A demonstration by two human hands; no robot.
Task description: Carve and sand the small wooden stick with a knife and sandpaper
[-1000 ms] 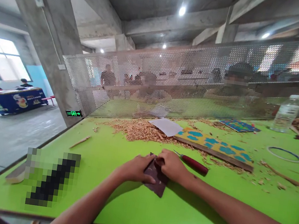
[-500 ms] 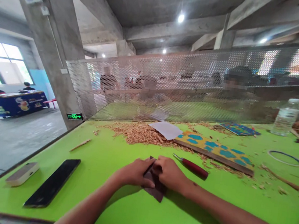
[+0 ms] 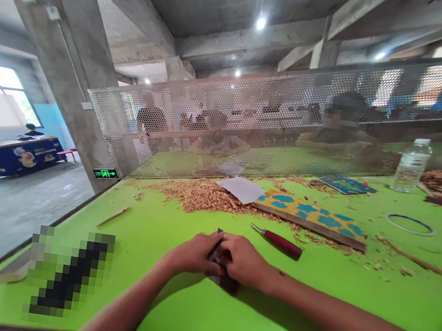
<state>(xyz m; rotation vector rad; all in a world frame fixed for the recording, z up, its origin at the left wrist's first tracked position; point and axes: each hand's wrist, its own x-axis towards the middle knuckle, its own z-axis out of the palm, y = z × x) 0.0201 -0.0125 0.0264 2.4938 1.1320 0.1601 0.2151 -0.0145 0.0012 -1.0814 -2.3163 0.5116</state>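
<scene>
Both hands meet over the middle of the green table [image 3: 126,283], on a dark brown sheet [image 3: 227,283] that looks like sandpaper. My left hand [image 3: 195,252] grips the sheet from the left, fingers over its far edge and thumb across the near part. From the right, my right hand [image 3: 243,259] presses on it with curled fingers. Whether something small lies under those fingers is hidden. Just beyond the right hand lies a carving knife with a red handle [image 3: 282,243] and a thin metal tip, untouched.
Wood shavings [image 3: 196,195], white paper [image 3: 241,189] and a yellow-blue painted board [image 3: 312,218] lie beyond my hands. A perforated screen [image 3: 175,137] borders the far edge. A water bottle [image 3: 411,167] and a ring [image 3: 410,224] are right; a blurred dark phone [image 3: 71,276] is left.
The view has shifted slightly, so table items appear farther left. My right hand has moved a little nearer over the sheet, and less of its near end shows. Both hands keep their hold.
</scene>
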